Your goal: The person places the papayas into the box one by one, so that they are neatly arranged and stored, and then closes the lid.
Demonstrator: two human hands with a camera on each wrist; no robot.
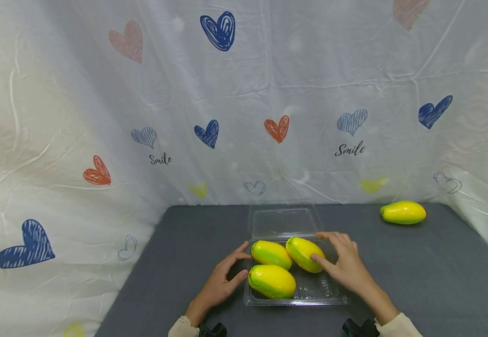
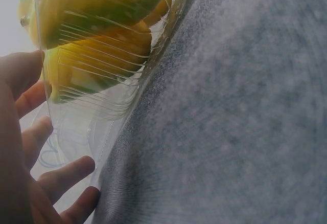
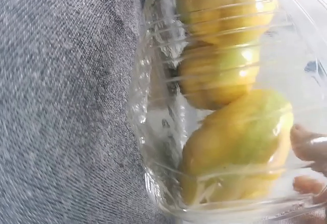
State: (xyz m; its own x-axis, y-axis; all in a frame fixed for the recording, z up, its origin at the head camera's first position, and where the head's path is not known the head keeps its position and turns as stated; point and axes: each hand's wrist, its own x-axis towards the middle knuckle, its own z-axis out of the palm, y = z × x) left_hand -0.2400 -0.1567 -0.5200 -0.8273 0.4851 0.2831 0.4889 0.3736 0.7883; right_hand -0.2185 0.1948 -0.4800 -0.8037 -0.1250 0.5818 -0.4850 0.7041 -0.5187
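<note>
A clear plastic clamshell container (image 1: 298, 302) lies with its lid (image 1: 283, 221) folded back. Inside are three yellow-green papayas: a front-left papaya (image 1: 272, 282), a back-left papaya (image 1: 271, 254) and a tilted papaya (image 1: 302, 250) at the back right. My left hand (image 1: 223, 281) is spread along the container's left side, thumb and fingertips right at the wall, as the left wrist view shows. On the other side, my right hand (image 1: 349, 263) has its thumb at the tilted papaya and its fingers extended over the container's back right corner. That papaya rests against the back-left one.
Another papaya (image 1: 404, 212) lies alone at the back right of the dark grey tabletop (image 1: 437, 276). Behind the table hangs a white curtain (image 1: 244, 98) printed with hearts. It also runs down along the left side.
</note>
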